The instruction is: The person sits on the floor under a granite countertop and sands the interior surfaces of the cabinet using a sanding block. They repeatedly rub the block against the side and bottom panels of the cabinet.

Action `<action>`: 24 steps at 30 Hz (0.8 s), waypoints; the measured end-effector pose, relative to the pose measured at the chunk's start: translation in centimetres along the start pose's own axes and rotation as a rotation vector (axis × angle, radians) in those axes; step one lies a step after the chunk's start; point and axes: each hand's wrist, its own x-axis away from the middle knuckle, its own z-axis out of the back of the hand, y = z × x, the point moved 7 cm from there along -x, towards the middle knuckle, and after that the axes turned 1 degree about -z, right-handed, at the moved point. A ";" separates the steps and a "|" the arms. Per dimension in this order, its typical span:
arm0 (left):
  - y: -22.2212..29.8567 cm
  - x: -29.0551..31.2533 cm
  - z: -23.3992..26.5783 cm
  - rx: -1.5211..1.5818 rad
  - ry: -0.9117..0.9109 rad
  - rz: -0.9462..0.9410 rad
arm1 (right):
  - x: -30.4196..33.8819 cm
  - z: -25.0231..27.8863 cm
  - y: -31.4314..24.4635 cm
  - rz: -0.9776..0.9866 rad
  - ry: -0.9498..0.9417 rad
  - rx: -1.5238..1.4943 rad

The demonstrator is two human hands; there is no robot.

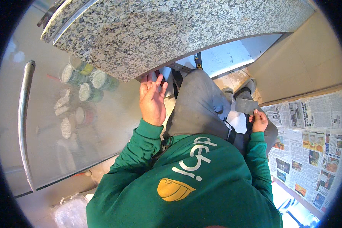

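My left hand (152, 100) is raised under the front edge of the speckled granite slab (140, 38), palm up and fingers spread. Its fingertips reach the slab's lower edge, and nothing shows in the palm. Low on the right, beside my knee, my right hand (259, 121) pinches the corner of a small dark grey sheet (247, 105) that looks like sandpaper. A white piece (238, 121) lies just below the sheet; what it is I cannot make out. My bent leg (197, 98) comes between the two hands.
On the left stands a shiny grey panel with a long metal handle (24, 125); jars (89, 91) show in it. Newspaper (311, 148) covers the right side. Under the slab are a white panel (231, 57) and a black-and-yellow tool (198, 61). Clear plastic (70, 212) lies lower left.
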 end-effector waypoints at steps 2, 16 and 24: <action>0.5 0.4 -0.6 0.036 -0.007 0.019 | -0.1 -0.1 0.1 0.004 -0.002 0.023; -0.2 -0.3 -0.2 0.136 -0.023 0.161 | 0.1 0.0 0.1 0.014 0.007 0.045; 1.9 0.5 -0.7 0.237 -0.068 0.124 | 0.2 -0.3 -0.1 -0.006 -0.005 0.063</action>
